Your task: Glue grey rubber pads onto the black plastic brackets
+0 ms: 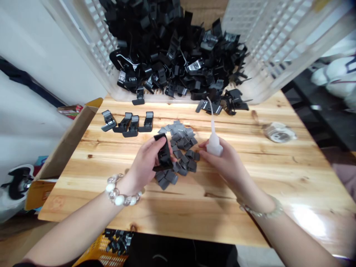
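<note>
My left hand (144,163) is closed around a black plastic clip (164,154), with the thumb on its upper end. In my right hand (226,159) is a white glue bottle (214,144), its long thin nozzle pointing up and away from me. Between the hands lies a pile of small grey pads (183,142), partly hidden by the left hand and the clip. Beyond the left hand, several black clips (134,125) lie in a loose row on the wooden table (178,207).
A white plastic basket (97,48) at the far edge is heaped with black clips (172,55), some spilling out at its front. A clear tape roll (279,132) lies on the right. Below the near edge, an orange basket (96,252) holds more black pieces. A cardboard box (66,144) stands left.
</note>
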Action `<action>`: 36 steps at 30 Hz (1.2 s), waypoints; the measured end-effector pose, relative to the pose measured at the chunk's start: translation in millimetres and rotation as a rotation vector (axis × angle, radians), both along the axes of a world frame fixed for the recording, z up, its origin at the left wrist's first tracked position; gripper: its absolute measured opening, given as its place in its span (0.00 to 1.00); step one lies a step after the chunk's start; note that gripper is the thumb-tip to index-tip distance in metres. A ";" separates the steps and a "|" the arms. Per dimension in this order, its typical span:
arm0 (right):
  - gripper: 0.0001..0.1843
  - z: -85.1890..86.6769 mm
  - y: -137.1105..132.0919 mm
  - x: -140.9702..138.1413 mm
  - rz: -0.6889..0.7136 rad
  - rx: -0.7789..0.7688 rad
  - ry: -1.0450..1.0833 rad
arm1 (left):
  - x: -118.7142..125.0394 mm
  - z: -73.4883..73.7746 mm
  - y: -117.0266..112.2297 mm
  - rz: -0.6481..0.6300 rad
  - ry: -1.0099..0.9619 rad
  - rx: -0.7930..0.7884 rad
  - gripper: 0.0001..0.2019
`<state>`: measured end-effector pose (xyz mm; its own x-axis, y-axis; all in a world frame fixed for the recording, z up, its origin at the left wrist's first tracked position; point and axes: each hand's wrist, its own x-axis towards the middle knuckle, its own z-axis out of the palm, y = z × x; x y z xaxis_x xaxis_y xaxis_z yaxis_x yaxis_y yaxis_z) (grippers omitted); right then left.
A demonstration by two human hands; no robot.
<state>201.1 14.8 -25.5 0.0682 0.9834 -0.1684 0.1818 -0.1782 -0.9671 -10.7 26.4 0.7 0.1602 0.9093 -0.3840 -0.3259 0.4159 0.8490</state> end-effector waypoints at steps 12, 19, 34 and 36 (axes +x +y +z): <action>0.12 0.8 4.3 3.1 0.189 -0.055 -0.511 | 5.7 -12.8 -13.3 -0.312 0.069 0.058 0.18; 0.20 8.1 0.6 3.3 0.208 -0.157 0.106 | 5.8 -13.4 -16.8 -0.407 0.181 0.174 0.12; 0.17 10.1 -20.8 -18.4 0.236 -0.004 0.556 | 3.6 5.5 -26.7 -0.476 0.183 0.150 0.09; 0.16 10.9 -21.8 -19.1 0.239 -0.036 0.570 | 4.0 6.2 -28.3 -0.442 0.230 0.174 0.08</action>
<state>182.0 -7.0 -14.6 -0.2635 0.9534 -0.1472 -0.3231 -0.2310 -0.9177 -6.6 -1.8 7.0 0.4727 0.8273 -0.3034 0.0517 0.3177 0.9468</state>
